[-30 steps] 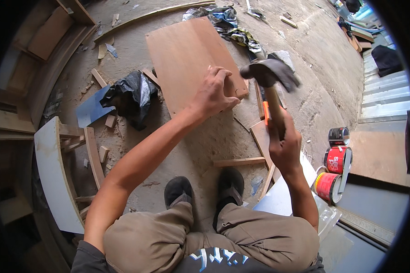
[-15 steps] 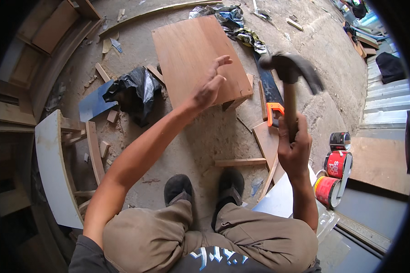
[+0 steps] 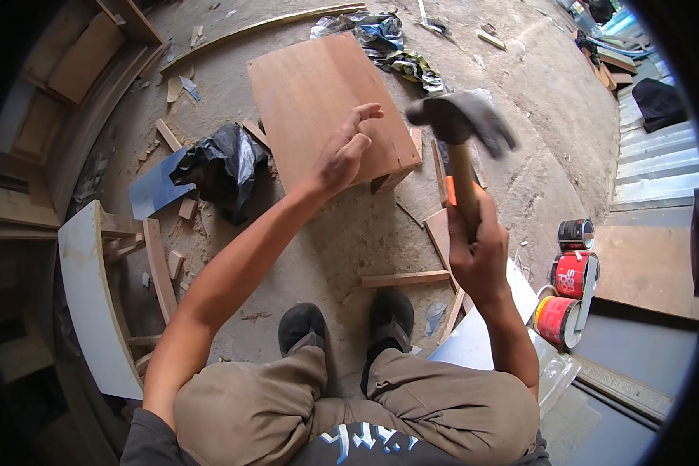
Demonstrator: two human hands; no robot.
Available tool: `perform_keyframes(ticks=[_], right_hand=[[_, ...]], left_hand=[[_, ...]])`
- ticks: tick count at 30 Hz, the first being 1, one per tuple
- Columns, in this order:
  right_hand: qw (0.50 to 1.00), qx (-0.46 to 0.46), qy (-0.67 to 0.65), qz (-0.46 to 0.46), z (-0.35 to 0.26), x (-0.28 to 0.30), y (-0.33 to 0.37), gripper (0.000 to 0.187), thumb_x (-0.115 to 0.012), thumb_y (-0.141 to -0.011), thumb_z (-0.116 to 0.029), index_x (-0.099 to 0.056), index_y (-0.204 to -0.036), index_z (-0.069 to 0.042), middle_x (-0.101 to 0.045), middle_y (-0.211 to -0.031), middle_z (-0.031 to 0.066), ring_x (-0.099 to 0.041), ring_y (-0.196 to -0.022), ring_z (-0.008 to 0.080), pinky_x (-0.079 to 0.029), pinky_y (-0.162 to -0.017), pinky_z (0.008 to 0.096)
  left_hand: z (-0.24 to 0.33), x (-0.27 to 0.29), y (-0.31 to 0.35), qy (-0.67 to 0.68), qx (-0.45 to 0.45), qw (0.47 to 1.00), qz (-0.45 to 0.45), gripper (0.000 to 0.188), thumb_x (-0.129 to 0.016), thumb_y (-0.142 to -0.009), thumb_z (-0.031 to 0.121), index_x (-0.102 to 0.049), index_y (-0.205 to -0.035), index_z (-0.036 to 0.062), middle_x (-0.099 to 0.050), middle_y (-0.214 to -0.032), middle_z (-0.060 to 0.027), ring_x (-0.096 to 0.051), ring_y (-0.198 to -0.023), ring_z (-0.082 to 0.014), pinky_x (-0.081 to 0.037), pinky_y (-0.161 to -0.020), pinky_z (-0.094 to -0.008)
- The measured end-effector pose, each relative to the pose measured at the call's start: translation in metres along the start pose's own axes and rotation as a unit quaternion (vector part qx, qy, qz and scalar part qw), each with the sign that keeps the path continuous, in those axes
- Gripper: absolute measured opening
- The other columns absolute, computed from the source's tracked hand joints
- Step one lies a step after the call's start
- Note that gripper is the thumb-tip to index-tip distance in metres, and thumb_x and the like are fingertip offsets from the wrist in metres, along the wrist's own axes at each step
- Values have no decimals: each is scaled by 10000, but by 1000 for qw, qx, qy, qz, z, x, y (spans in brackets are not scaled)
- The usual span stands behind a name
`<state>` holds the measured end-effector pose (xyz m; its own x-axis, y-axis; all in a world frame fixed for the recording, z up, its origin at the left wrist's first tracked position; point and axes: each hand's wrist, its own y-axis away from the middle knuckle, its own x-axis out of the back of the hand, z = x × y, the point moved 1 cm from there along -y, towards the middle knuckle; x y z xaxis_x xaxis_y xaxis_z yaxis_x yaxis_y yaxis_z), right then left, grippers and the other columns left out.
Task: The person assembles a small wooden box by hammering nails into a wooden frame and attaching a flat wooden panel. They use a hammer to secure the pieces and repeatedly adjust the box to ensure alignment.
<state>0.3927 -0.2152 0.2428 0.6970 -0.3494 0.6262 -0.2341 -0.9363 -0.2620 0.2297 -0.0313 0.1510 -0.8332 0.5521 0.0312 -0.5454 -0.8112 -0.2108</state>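
Dusty floor — hammer above right hand.

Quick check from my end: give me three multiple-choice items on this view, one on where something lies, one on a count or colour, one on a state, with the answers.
1. Where does the black plastic bag lie relative to the wooden board?
A. to the board's left
B. on top of it
C. to its right, by the cans

2. How many round cans stand or lie at the right?
A. one
B. three
C. five

3. What is the right hand doing with the hammer?
A. has laid it on the floor
B. grips its handle, head raised
C. holds it by the head

Answers:
1 A: the bag sits on the floor left of the board.
2 B: three cans are grouped near the white strip.
3 B: the fingers wrap the handle and the blurred head is up beside the left hand, which is over the board with its fingers pinched.
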Motion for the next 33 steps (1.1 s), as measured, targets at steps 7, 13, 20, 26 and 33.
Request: perform_keyframes(ticks=[7,13,20,26,33], right_hand=[[992,-33,96,-77,46,-25,21,274,-615,-928,-101,-451,-1115,17,-619,-812,308,-624,-755,510,-486,-605,546],[996,-20,22,-88,42,-11,4,275,-610,-946,-127,-485,-1151,6,-648,-834,281,-650,-779,476,-496,-629,498],[999,28,7,29,12,-7,3,297,-620,-942,-95,-454,-1175,-15,-644,-777,234,-688,-729,415,-516,-592,462],[984,-64,105,-126,50,-13,7,266,-612,-932,-145,-479,-1111,1,-636,-784,295,-642,-741,484,-492,-608,534],[999,-28,6,-38,20,-12,-1,238,-613,-943,-125,-494,-1108,-1,-652,-786,264,-660,-780,460,-487,-605,494]], left_hand=[[-1,-5,-2,22,-3,1000,2,572,-407,-818,83,-456,-1379,-18,-551,-1296,-68,-426,-957,-136,-336,-957,-265],[-6,-2,-1,35,10,999,10,544,-405,-831,86,-483,-1360,-15,-557,-1284,-54,-401,-882,-126,-344,-934,-255],[-2,-1,-2,17,-10,1000,10,535,-400,-839,81,-486,-1357,-22,-575,-1266,-69,-439,-983,-121,-337,-974,-259],[4,-3,1,1,10,1000,-4,534,-396,-837,81,-490,-1352,-27,-578,-1277,-80,-457,-1087,-135,-318,-1015,-268],[-3,-1,0,15,2,1000,2,539,-394,-825,95,-501,-1339,-27,-581,-1254,-65,-417,-948,-116,-332,-963,-255]])
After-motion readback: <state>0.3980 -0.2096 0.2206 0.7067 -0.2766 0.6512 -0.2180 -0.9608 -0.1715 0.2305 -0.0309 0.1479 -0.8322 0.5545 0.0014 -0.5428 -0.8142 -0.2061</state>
